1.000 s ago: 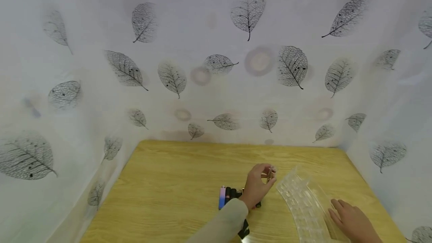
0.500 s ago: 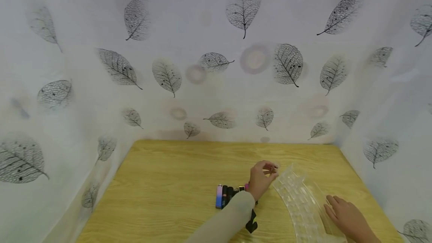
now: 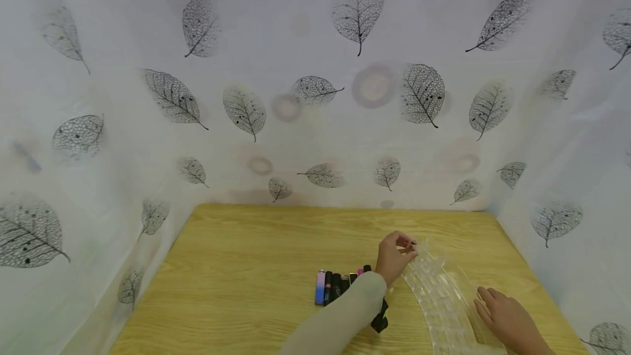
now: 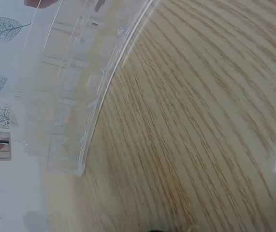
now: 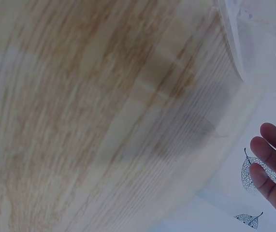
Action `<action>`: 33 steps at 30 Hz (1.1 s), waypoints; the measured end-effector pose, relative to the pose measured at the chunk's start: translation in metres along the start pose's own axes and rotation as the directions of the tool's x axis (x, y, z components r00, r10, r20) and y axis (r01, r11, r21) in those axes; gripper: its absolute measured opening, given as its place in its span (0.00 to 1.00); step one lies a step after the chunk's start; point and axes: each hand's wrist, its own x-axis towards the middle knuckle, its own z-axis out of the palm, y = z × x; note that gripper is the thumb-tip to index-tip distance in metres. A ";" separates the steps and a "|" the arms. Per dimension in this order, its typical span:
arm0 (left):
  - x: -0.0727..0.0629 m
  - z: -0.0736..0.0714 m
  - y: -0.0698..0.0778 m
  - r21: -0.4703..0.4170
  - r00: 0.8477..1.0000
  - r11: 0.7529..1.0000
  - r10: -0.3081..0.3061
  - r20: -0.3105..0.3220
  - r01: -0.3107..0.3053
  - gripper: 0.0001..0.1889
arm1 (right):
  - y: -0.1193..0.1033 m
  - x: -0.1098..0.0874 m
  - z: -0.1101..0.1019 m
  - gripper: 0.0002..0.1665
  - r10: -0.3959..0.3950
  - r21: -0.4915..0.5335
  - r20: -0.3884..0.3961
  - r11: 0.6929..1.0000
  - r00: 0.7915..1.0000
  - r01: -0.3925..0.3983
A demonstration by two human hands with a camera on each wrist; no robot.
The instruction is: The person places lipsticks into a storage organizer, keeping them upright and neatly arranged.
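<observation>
My left hand (image 3: 393, 261) pinches a small clear, square-sided lipstick (image 4: 3, 151) with a brownish inside. It is at the far end of a curved, clear plastic organizer (image 3: 440, 297) with rows of small compartments. Whether the lipstick touches the organizer cannot be told. My right hand (image 3: 512, 318) lies by the organizer's right side, its fingers (image 5: 268, 154) loosely extended and holding nothing. Several lipsticks stand or lie in a row left of the organizer, among them a pink-and-blue one (image 3: 320, 287) and a black one (image 3: 336, 285). My left sleeve covers part of that row.
A wood-grain table (image 3: 236, 278) bears everything. White sheeting (image 3: 315, 141) printed with leaves encloses its back and sides. A black wrist-camera mount (image 3: 380, 321) shows under my left forearm.
My left hand has moved right with the lipstick, from beside the row of lipsticks to the organizer's far end. My right hand has stayed by the organizer. The head view has shifted slightly.
</observation>
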 end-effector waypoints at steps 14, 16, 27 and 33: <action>0.008 0.018 -0.008 0.011 1.000 1.000 0.006 0.011 -0.006 0.11 | -0.003 -0.003 0.000 0.10 0.014 -0.003 -0.029 1.000 0.999 -0.014; 0.009 0.021 -0.011 0.011 1.000 1.000 0.016 0.012 -0.016 0.11 | -0.003 -0.003 0.000 0.10 0.011 -0.009 -0.038 1.000 0.999 -0.012; 0.012 0.027 -0.018 0.051 0.999 0.998 0.035 0.005 -0.035 0.11 | -0.006 -0.002 -0.003 0.10 0.022 0.019 -0.036 1.000 0.999 -0.022; 0.012 0.027 -0.020 0.103 1.000 0.995 0.004 0.010 -0.005 0.11 | -0.006 -0.001 -0.007 0.14 0.061 0.060 0.026 0.996 0.998 -0.062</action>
